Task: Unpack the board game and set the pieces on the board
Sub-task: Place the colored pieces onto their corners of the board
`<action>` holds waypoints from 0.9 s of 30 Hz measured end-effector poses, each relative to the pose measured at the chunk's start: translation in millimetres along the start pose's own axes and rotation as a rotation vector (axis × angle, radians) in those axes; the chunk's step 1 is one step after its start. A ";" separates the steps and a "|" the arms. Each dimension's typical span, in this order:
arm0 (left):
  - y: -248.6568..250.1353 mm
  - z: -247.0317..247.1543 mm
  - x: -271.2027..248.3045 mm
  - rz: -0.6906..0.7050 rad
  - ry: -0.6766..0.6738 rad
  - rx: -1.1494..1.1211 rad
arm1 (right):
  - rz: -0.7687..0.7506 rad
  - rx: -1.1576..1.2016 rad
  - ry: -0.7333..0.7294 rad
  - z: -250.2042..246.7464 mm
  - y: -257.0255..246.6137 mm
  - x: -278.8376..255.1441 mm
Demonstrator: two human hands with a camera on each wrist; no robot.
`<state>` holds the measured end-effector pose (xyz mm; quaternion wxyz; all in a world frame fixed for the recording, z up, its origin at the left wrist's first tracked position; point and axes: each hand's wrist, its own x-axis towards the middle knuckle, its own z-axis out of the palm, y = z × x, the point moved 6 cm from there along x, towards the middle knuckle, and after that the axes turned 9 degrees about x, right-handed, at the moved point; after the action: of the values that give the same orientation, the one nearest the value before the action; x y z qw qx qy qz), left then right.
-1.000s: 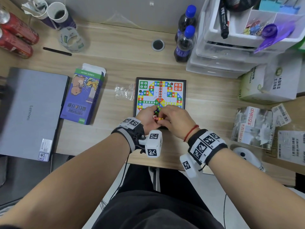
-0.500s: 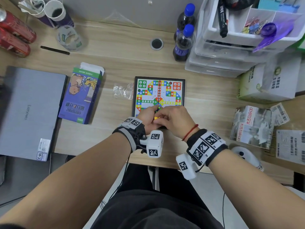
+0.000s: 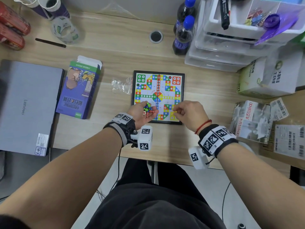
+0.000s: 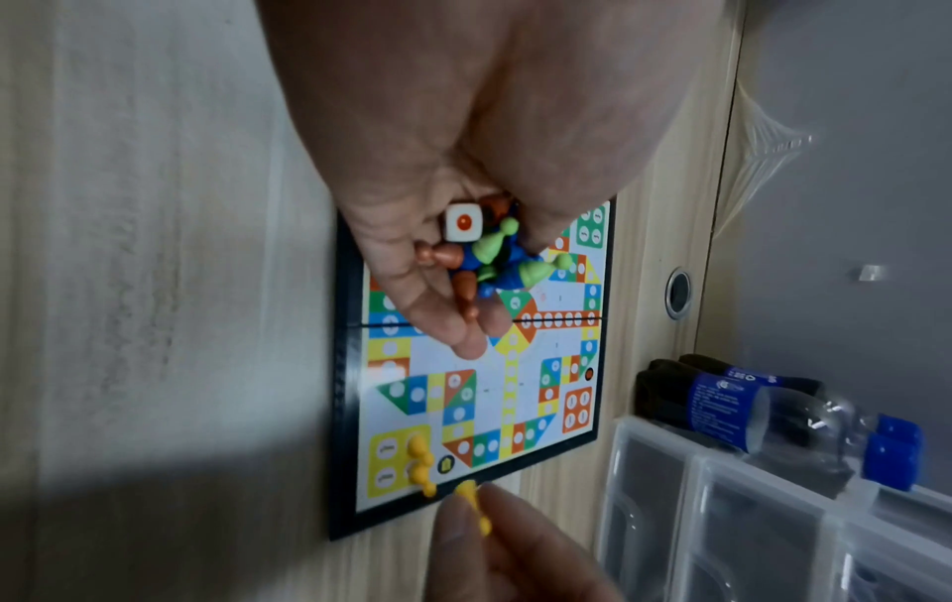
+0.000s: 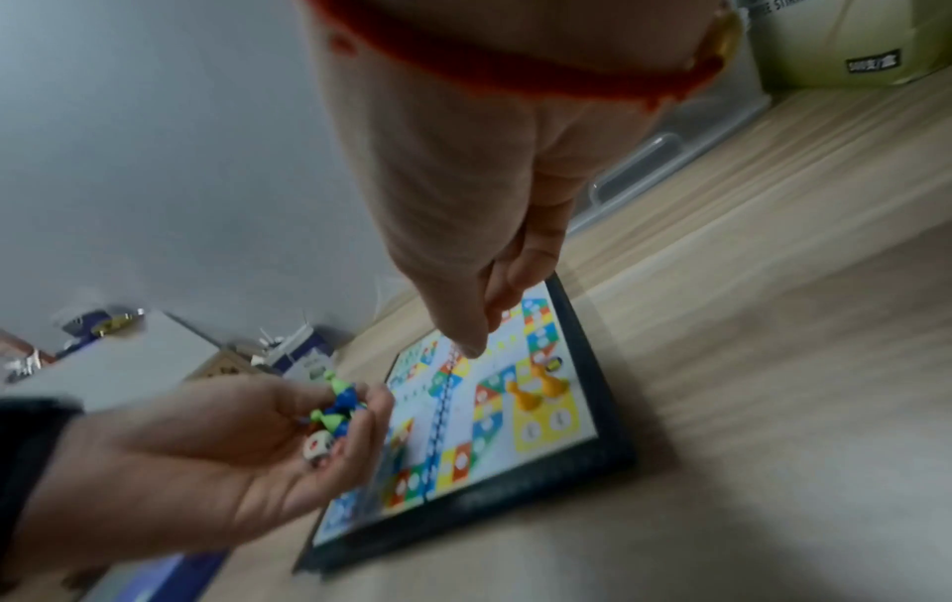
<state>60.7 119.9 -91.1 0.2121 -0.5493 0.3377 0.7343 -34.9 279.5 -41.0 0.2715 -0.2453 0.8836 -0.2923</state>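
Observation:
The colourful game board [image 3: 165, 90] lies open flat on the desk. My left hand [image 3: 148, 109] is cupped palm up over the board's near left corner and holds a heap of green, blue and orange pawns [image 4: 494, 260] plus a white die [image 4: 463, 222]. My right hand [image 3: 177, 111] pinches a single yellow pawn [image 4: 474, 505] just above the yellow corner at the near right. Two yellow pawns [image 5: 536, 391] stand on that yellow home square [image 4: 391, 464].
The purple game box [image 3: 80, 86] lies open left of the board, with an empty clear plastic bag [image 3: 121, 85] between them. A closed laptop [image 3: 28, 104] sits far left. Two bottles [image 3: 183, 35], plastic drawers [image 3: 231, 38] and cartons [image 3: 267, 76] crowd the right.
The hands were together at the board's near edge; now they are apart. The right hand has moved right with a yellow pawn, and the left hand shows its cupped pieces.

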 end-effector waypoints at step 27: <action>-12.4 12.5 2.4 -0.014 -0.119 0.039 | -0.126 0.068 0.107 9.1 -24.9 1.9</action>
<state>60.1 137.3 -94.5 0.2477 -0.5027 0.3351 0.7574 -23.8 257.3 -31.6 0.2133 -0.2752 0.8690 -0.3515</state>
